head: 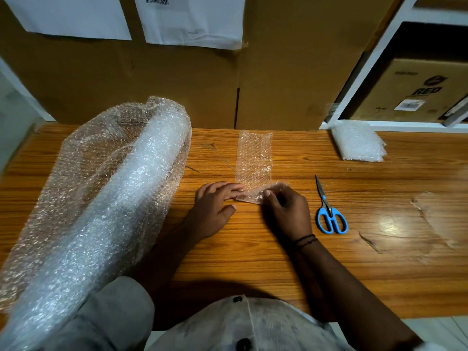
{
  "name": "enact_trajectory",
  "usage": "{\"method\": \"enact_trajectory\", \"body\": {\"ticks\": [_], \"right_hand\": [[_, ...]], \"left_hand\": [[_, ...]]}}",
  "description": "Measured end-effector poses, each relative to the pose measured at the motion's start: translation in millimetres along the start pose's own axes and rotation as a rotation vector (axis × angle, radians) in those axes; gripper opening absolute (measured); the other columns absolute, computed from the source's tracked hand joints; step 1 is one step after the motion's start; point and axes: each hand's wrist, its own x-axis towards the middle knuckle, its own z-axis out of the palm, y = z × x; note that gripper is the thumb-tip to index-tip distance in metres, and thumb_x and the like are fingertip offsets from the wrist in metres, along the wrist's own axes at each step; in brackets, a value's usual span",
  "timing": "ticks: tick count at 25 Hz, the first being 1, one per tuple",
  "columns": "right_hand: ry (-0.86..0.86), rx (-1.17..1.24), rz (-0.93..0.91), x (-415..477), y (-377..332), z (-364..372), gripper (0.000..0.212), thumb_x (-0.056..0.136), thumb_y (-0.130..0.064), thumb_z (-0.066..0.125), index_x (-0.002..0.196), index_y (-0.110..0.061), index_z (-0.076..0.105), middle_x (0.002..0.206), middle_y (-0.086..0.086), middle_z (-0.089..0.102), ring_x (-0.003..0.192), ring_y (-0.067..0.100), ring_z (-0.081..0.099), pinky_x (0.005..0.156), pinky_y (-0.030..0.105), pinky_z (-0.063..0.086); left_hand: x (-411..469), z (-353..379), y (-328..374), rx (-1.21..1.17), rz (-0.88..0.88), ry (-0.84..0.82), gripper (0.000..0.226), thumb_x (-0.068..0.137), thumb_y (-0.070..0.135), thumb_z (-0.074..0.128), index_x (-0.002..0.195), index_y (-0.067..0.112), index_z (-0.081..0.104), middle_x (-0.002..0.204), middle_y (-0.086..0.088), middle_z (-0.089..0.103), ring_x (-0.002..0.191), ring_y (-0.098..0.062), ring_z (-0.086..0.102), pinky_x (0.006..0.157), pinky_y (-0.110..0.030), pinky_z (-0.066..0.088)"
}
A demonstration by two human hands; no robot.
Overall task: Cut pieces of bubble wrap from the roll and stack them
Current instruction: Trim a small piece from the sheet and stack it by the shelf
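Strip of bubble wrap flat on desk, long axis pointing away from person, near end curled up. Right grip pinches that end; left grip presses it, fingers straight. Left of strip: roll, lying diagonal. Right of strip: scissors, tips pointing away. Far right of strip: stack.

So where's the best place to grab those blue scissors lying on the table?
Probably by the blue handle loops, coming from the near side with the right hand. The scissors lie flat and closed, blades pointing away and loops nearer, just right of that hand, which pinches the bubble wrap strip.
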Motion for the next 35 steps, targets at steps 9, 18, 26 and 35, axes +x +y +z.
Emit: {"method": "enact_trajectory", "body": {"ticks": [9,18,26,35], "right_hand": [[0.038,-0.203,0.091,17.2,-18.9,14.5,0.065,0.092,-0.033,0.072,0.148,-0.022,0.042,0.076,-0.003,0.071,0.076,0.028,0.07,0.068,0.039,0.054],[0.035,-0.352,-0.098,10.4,-15.4,17.9,0.059,0.089,-0.031,0.076,0.141,-0.023,0.049,0.108,0.004,0.066,0.085,0.029,0.069,0.068,0.036,0.051],[-0.069,-0.537,-0.431,16.9,14.5,21.1,0.022,0.098,-0.023,0.061,0.116,-0.018,0.074,0.128,0.008,0.065,0.096,0.034,0.063,0.081,0.04,0.05],[-0.519,-0.451,-0.314,30.0,10.7,-11.9,0.062,0.085,-0.043,0.058,0.144,-0.024,0.059,0.156,-0.002,0.051,0.134,0.027,0.052,0.111,0.036,0.036]], "left_hand": [[13.8,10.4,9.4,0.003,-0.104,0.246,0.081,0.091,0.033,0.075,0.158,0.027,0.03,0.089,0.019,0.068,0.101,-0.007,0.063,0.108,-0.047,0.04],[7.6,13.5,12.0,0.245,-0.065,0.317,0.048,0.082,0.038,0.076,0.12,0.029,0.047,0.101,0.016,0.055,0.102,-0.017,0.058,0.09,-0.043,0.043],[12.9,14.5,0.2,0.476,-0.088,0.132,0.046,0.089,0.047,0.053,0.134,0.046,0.06,0.16,0.0,0.037,0.142,-0.032,0.032,0.109,-0.053,0.025],[17.2,-12.1,-9.1,0.384,0.179,-0.115,0.07,0.082,0.042,0.049,0.152,0.038,0.046,0.169,0.011,0.025,0.152,-0.029,0.021,0.114,-0.051,0.02]]}}
